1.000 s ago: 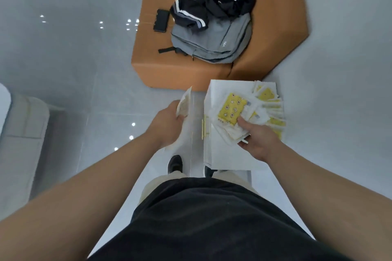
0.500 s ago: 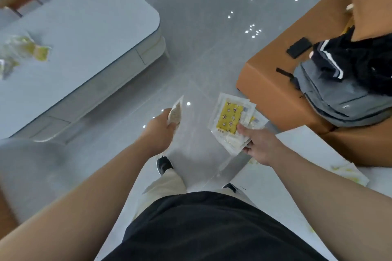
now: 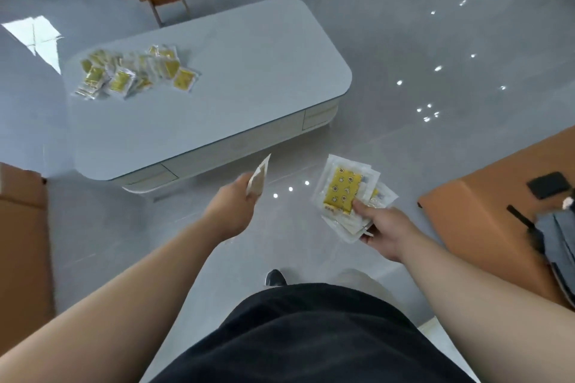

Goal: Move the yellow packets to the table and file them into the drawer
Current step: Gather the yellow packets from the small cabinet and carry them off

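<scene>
Grey floor [image 3: 404, 40], pale table [image 3: 249, 71] bearing yellow packets [image 3: 124, 78]; left grip [image 3: 231, 211] pinches bundle [image 3: 259, 177], right grip [image 3: 382, 230] clutches stack [image 3: 342, 193].

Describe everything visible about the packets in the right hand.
The packets form a fanned stack of clear plastic sleeves, the top one showing a yellow card with small printed figures. The right hand grips their near corner, thumb on top. They are held in the air, short of the table.

The packets [image 3: 342, 193] in the right grip [image 3: 385, 233] are clear, glossy plastic over yellow print. Below the grip the floor [image 3: 404, 149] is polished, glossy tile; beyond it the table [image 3: 249, 71] top looks smooth and matt.
</scene>
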A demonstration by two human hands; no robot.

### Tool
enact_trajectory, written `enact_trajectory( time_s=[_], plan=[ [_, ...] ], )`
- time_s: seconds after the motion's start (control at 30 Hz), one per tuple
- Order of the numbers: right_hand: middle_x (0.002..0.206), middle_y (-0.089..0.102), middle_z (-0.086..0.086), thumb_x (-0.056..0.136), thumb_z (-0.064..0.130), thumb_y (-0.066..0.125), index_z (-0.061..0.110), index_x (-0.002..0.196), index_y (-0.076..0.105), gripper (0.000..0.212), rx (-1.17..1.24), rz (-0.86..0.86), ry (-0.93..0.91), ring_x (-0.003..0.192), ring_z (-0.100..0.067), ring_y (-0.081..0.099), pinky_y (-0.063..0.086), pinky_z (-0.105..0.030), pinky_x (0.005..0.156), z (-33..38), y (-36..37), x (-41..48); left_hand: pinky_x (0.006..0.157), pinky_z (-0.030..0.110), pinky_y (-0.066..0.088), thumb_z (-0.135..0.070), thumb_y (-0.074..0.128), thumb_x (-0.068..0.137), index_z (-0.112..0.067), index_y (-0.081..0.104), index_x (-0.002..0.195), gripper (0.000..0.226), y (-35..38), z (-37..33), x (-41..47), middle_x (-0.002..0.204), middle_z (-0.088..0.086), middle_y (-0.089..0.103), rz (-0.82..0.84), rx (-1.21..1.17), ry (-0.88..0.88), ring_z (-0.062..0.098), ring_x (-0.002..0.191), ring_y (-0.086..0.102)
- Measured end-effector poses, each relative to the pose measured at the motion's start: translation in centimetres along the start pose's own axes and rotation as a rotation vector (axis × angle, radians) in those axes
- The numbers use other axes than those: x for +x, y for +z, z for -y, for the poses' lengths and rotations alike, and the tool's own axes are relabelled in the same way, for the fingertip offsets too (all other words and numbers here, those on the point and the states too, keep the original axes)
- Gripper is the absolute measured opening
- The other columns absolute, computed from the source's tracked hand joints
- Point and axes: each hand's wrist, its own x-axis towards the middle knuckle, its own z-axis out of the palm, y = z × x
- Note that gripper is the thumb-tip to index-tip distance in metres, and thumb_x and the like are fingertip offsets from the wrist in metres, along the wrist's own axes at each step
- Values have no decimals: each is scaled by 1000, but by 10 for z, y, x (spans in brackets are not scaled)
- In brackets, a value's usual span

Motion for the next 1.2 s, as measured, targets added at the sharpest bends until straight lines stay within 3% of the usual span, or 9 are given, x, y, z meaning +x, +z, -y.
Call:
enact_trajectory(
  time_s=[0.1, 0.3, 0.47, 0.6, 0.7, 0.87, 1.0, 1.2],
  plan=[
    [111, 77, -9, 88, 10, 76, 16, 118, 68, 31, -65, 6, -19, 108, -30, 70, 53, -48, 101, 25, 40, 13, 76, 40, 52, -28, 39, 103, -25, 49, 124, 24, -27, 13, 23, 94, 3, 65, -15, -34, -2, 26, 83, 61],
    [104, 77, -8, 89, 11, 75, 18, 109, 69, 22, -171, 40, 2, 99, -28, 72, 55, -43, 90, 74, 125, 72, 64, 34, 47, -27, 39, 102, -24, 49, 120, 21, -70, 41, 84, 87, 1, 63, -47, -92, -61, 22, 74, 60],
    [100, 77, -7, 89, 11, 75, 19, 108, 69, 21, -231, 95, 49, 91, -25, 72, 56, -37, 77, 118, 202, 142, 66, 34, 50, -48, 37, 103, -33, 46, 120, 25, -122, 63, 155, 86, 3, 67, -74, -165, -134, 24, 72, 63],
    [95, 76, -6, 91, 11, 73, 18, 105, 68, 17, -276, 127, 113, 86, -23, 71, 53, -34, 68, 169, 268, 190, 65, 34, 47, -48, 37, 103, -28, 51, 123, 32, -177, 74, 215, 86, 4, 66, -119, -209, -225, 25, 74, 62],
    [99, 75, -8, 90, 12, 75, 16, 110, 67, 21, -366, 150, 121, 87, -23, 71, 55, -35, 71, 212, 314, 220, 77, 42, 54, -43, 39, 103, -27, 51, 126, 31, -219, 76, 258, 92, 5, 67, -128, -255, -267, 29, 82, 63],
    [109, 77, -11, 84, 18, 83, 12, 113, 68, 33, -547, 133, 103, 99, -28, 73, 58, -44, 90, 269, 394, 267, 83, 40, 48, -28, 40, 105, -20, 51, 132, 30, -277, 81, 324, 106, 11, 66, -167, -288, -293, 33, 95, 60],
    [112, 75, -8, 81, 18, 85, 12, 118, 63, 43, -638, 125, 87, 104, -27, 71, 57, -36, 75, 292, 460, 299, 83, 41, 52, -27, 41, 104, -22, 50, 132, 30, -309, 110, 375, 102, 8, 66, -132, -309, -296, 32, 93, 62],
    [115, 70, -8, 82, 23, 85, 12, 116, 60, 43, -737, 51, 59, 105, -26, 68, 55, -33, 72, 306, 531, 337, 81, 39, 50, -30, 38, 104, -25, 46, 138, 35, -358, 159, 450, 105, 9, 66, -9, -258, -282, 34, 93, 62]
  ],
)
